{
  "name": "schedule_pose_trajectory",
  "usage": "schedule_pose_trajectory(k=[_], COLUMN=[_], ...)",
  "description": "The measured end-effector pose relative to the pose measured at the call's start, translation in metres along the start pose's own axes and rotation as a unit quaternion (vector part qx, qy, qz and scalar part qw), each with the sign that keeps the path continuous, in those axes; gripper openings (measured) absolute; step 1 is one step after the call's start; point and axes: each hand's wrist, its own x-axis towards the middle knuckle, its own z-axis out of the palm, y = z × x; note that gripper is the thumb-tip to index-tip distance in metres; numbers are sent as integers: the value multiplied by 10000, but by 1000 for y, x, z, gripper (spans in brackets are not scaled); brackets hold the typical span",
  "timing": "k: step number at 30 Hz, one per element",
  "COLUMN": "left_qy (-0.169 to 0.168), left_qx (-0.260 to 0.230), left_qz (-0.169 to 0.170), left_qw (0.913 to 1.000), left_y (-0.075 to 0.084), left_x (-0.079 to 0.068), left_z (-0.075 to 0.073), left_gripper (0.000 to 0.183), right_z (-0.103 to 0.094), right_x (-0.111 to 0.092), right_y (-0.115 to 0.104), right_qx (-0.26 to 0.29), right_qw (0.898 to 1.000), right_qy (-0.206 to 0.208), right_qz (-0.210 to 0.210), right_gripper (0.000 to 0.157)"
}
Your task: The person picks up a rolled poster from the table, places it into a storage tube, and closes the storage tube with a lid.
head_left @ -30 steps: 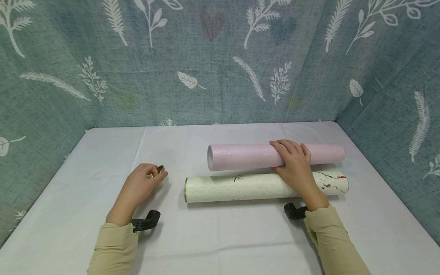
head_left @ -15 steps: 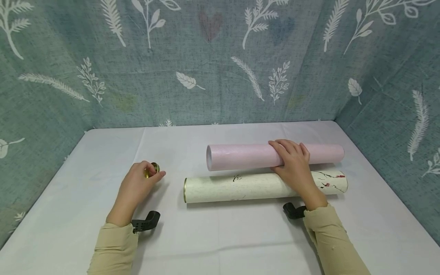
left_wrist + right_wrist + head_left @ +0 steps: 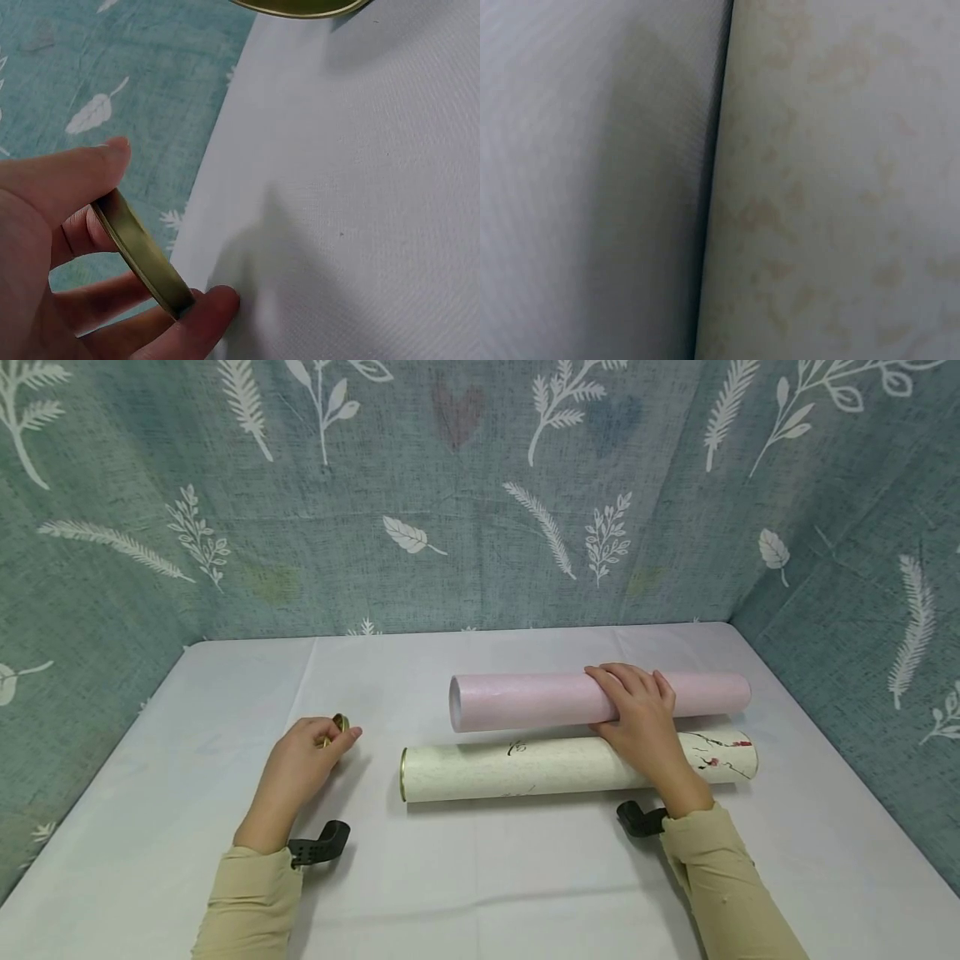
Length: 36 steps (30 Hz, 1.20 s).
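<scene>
My left hand pinches a small round gold lid above the white cloth. In the left wrist view the same lid stands on edge between thumb and fingers. My right hand grips a pink paper tube from above, fingers curled over its far side. The tube's left end is open. Nearer to me, and parallel to it, lies a cream tube with gold rims, dark writing and red blossoms. My right wrist and palm pass over this cream tube, which fills much of the right wrist view.
A white cloth covers the table. Green-blue fabric with white leaf prints hangs behind and at both sides. Black wrist mounts stick out inward from both sleeves. A gold rim shows at the top of the left wrist view.
The gold lid has turned and shifted slightly within my left fingers, tilting up and then partly back. My right hand and both tubes have stayed in place.
</scene>
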Motion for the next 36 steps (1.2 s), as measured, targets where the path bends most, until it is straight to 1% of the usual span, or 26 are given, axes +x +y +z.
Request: schedule_pose_trajectory(k=[5, 9, 12, 14, 20, 22, 24, 29, 36], left_qy=[-58, -193, -288, -335, -451, -485, -525, -621, -789], left_qx=[-57, -229, -426, -493, -726, -844, -864, -930, -1444], left_qz=[-34, -322, -546, -633, -770, -753, -673, -376, -491], left_qw=[10000, 9990, 9972, 9962, 9934, 9924, 9926, 9930, 9851], left_y=[-1, -1, -1, -1, -1, -1, 0, 2, 9], left_x=[2, 3, 3, 2, 5, 5, 6, 7, 6], left_z=[0, -1, -2, -2, -2, -2, -1, 0, 2], left_gripper=[46, 45, 51, 58, 81, 88, 89, 77, 77], right_z=[0, 0, 1, 1, 1, 1, 1, 1, 1], right_x=[0, 0, -1, -1, 0, 1, 1, 2, 0], right_y=[0, 1, 1, 1, 1, 2, 2, 2, 1], right_qx=[6, -13, -27, -41, -37, -36, -26, -29, -48], right_qw=[10000, 10000, 10000, 10000, 10000, 10000, 10000, 9999, 10000], right_qy=[3, -36, -61, -71, -23, 1, 21, 32, 14], right_qz=[2, 26, 45, 51, 21, -9, -42, -93, -65], right_gripper=[73, 73, 73, 73, 73, 73, 72, 71, 71])
